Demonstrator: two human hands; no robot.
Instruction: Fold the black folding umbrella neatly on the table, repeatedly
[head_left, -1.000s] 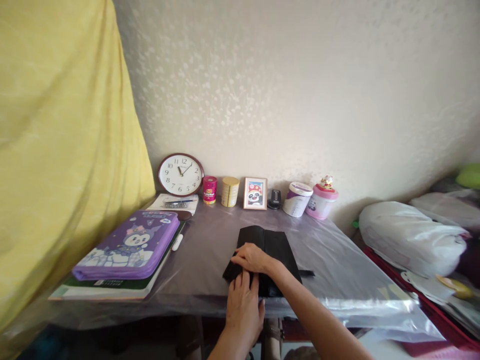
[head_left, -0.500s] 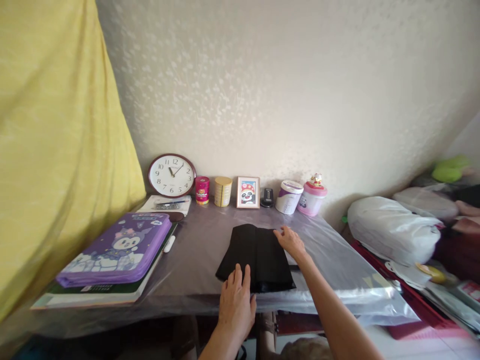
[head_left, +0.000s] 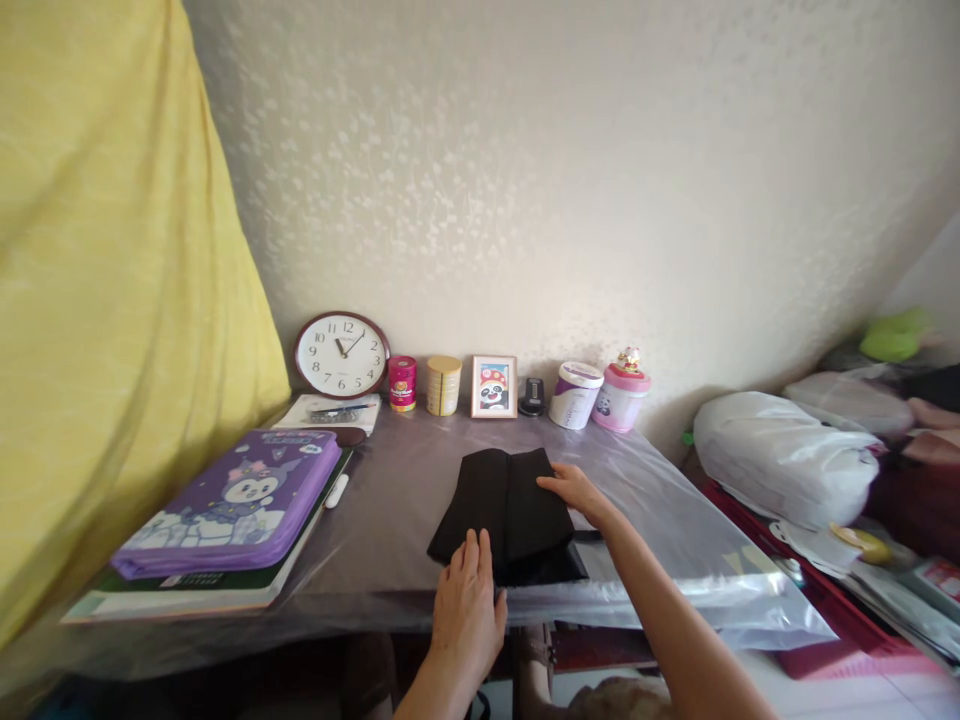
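Note:
A black sheet-like piece [head_left: 499,510] with a crease down its middle lies near the table's front edge; I cannot tell whether it is cloth or paper. My left hand [head_left: 469,605] rests on its near left edge, fingers stretched out flat. At its right edge, my right hand [head_left: 574,490] has closed thumb and fingers on the sheet. That side is raised a little, and another dark layer shows beneath its near right corner. A thin dark strip [head_left: 589,536] sticks out to the right, partly hidden by my right forearm.
On the left a purple case [head_left: 240,500] lies on a green book. Along the wall stand a clock [head_left: 342,354], a pink can [head_left: 403,384], a yellow can [head_left: 444,386], a framed picture [head_left: 494,386] and two tubs. White bags [head_left: 780,455] are piled right of the plastic-covered table [head_left: 390,520].
My right hand has moved slightly left and toward me, drawing the sheet's right edge inward and up. The left hand stays at about the same place on the near edge.

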